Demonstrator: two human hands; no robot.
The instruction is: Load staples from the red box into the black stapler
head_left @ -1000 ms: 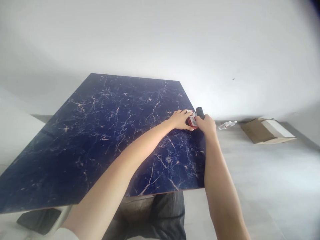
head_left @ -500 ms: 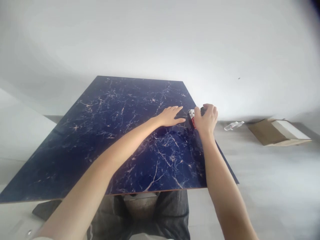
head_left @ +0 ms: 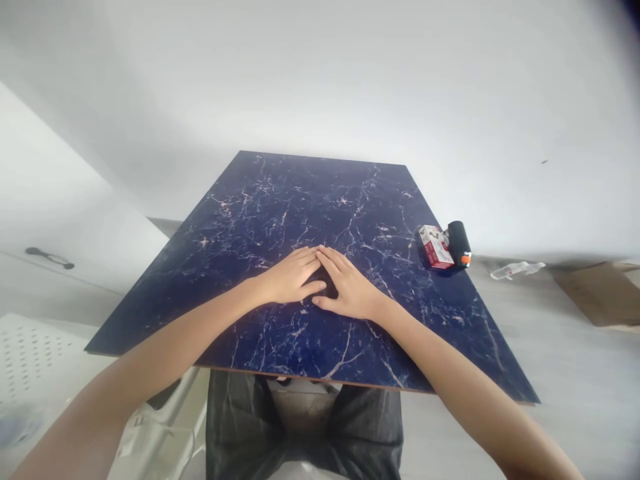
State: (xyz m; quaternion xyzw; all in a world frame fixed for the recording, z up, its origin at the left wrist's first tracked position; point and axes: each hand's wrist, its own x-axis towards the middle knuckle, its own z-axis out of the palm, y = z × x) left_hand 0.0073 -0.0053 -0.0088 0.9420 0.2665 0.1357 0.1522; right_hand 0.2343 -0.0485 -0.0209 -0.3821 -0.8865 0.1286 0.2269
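Both hands lie palm down on a dark blue marbled tabletop (head_left: 320, 207), near its middle. My left hand (head_left: 293, 277) has its fingers stretched out and its thumb apart, and holds nothing. Its fingertips meet those of my right hand (head_left: 350, 288), which also lies flat with the fingers extended and the thumb out. At the table's right edge, away from both hands, stand a small red and white box (head_left: 436, 247) and a black object with an orange patch (head_left: 459, 243), side by side.
A clear plastic bottle (head_left: 517, 269) lies on the floor to the right, beside a cardboard box (head_left: 600, 293). A white wall (head_left: 320, 80) rises behind the table. At left are a cabinet door with a dark handle (head_left: 50, 257) and a white perforated surface (head_left: 35, 357).
My right hand has let go of the things at the right edge and moved left to the table's middle. My left hand has drawn back to meet it. The view has turned left.
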